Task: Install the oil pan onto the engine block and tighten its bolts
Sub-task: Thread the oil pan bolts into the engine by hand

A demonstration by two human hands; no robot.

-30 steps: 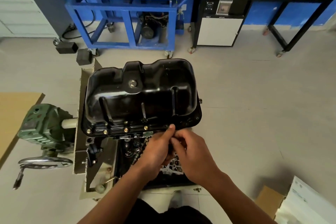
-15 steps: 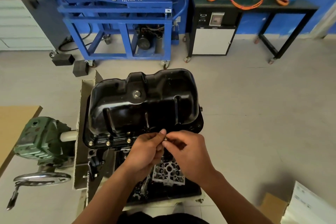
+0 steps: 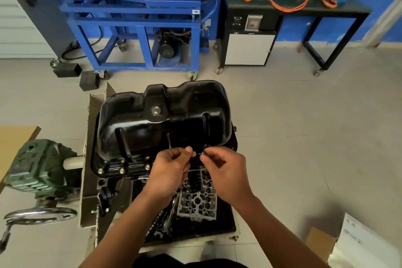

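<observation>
The black oil pan sits upside down on the engine block, which is mounted on a stand. Brass-coloured bolts show along its near flange at the left. Both hands hover over the near edge of the pan. My right hand pinches a small bolt between thumb and forefinger. My left hand is close beside it, fingers curled, thumb tip pointing toward the bolt; what it holds is hidden. The flange under the hands cannot be seen.
A green gearbox with a chrome handwheel stands to the left of the block. A blue wheeled frame and a black bench stand behind. Cardboard and a white box lie at lower right.
Both hands lifted slightly off the pan's flange and drew apart; the right hand now holds the small bolt clear of the left. The view tilted upward.
</observation>
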